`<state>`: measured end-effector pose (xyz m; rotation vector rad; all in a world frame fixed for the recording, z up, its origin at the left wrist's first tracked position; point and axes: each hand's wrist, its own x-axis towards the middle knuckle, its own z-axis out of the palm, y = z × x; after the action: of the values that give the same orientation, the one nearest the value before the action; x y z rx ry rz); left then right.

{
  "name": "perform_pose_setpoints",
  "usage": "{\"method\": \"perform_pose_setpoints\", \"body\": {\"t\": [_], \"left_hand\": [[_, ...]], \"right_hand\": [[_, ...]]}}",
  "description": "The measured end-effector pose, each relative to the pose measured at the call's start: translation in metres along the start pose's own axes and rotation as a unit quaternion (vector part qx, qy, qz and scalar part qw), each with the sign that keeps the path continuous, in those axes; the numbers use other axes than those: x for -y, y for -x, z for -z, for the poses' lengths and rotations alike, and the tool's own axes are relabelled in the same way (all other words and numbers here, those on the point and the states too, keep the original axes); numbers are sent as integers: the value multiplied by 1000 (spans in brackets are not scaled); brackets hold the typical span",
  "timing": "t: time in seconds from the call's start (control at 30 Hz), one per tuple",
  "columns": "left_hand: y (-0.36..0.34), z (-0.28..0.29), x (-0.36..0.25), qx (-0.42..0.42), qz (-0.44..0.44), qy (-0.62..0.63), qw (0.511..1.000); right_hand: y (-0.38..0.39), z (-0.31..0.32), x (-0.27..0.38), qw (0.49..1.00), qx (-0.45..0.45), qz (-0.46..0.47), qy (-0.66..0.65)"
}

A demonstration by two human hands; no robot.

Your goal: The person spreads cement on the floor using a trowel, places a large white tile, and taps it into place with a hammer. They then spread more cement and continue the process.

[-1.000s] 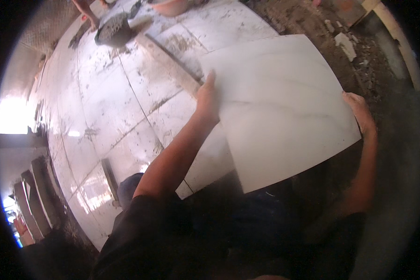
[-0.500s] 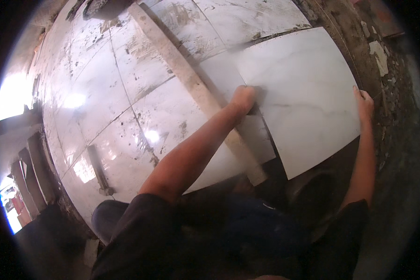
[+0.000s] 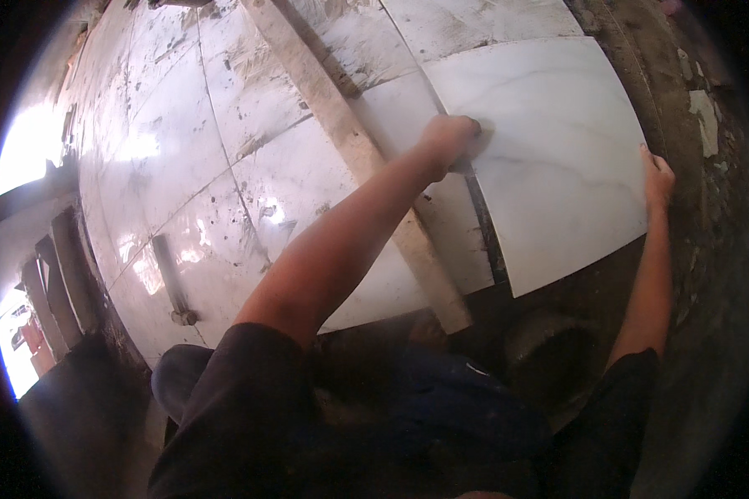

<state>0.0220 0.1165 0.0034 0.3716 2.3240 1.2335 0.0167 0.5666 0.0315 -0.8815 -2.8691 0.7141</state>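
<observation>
A large white floor tile (image 3: pixel 558 175) with faint grey veining lies at the right, between my two hands. My left hand (image 3: pixel 451 143) is closed at the tile's left edge; its fingertips are partly hidden. On the opposite edge, my right hand (image 3: pixel 659 176) grips the tile, thumb over the top and the other fingers along the side. The tile's far edge sits against the laid tiles, while a dark gap shows along its left side toward me. Under my left forearm runs a long wooden plank (image 3: pixel 341 133), lying diagonally over the laid tiles.
Laid white tiles (image 3: pixel 171 166), smeared with mortar, spread to the left. A hammer (image 3: pixel 170 283) lies on them. Dark rough ground with rubble (image 3: pixel 707 200) borders the right side. At the near side is a dark round container (image 3: pixel 549 353). Several boards (image 3: pixel 54 283) stand far left.
The tile has shifted away from me, its far edge now closer to the laid tiles. Both hands have moved with it, still at its edges.
</observation>
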Motion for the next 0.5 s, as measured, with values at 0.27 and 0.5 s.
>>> {"method": "perform_pose_setpoints", "body": {"t": [0.27, 0.5], "left_hand": [[-12, -29, 34, 3, 164, 235, 958], [-14, -22, 45, 31, 119, 152, 981]], "right_hand": [[3, -11, -15, 1000, 16, -1, -22], [0, -12, -15, 999, 6, -8, -51]]}}
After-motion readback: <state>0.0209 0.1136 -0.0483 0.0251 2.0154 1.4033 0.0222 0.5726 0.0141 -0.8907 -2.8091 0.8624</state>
